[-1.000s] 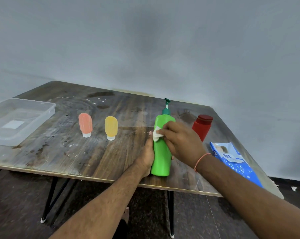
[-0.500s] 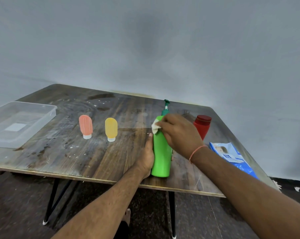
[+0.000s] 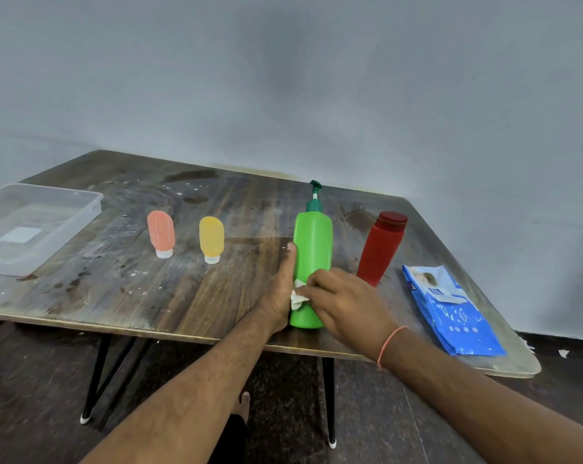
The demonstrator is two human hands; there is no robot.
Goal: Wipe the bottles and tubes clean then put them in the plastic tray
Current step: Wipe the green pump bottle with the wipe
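The right hand (image 3: pixel 345 301) pinches a crumpled white wipe (image 3: pixel 297 295) against the lower front of the green pump bottle (image 3: pixel 311 256), which stands upright near the front edge of the counter (image 3: pixel 122 289), while the left hand (image 3: pixel 280 296) grips its left side to steady it. To do this well, that brace should hold firm as the wipe travels the full height and around the back, since the tall bottle could tip. The plastic tray (image 3: pixel 92 204) waits well apart at the far left.

No legible text on anything
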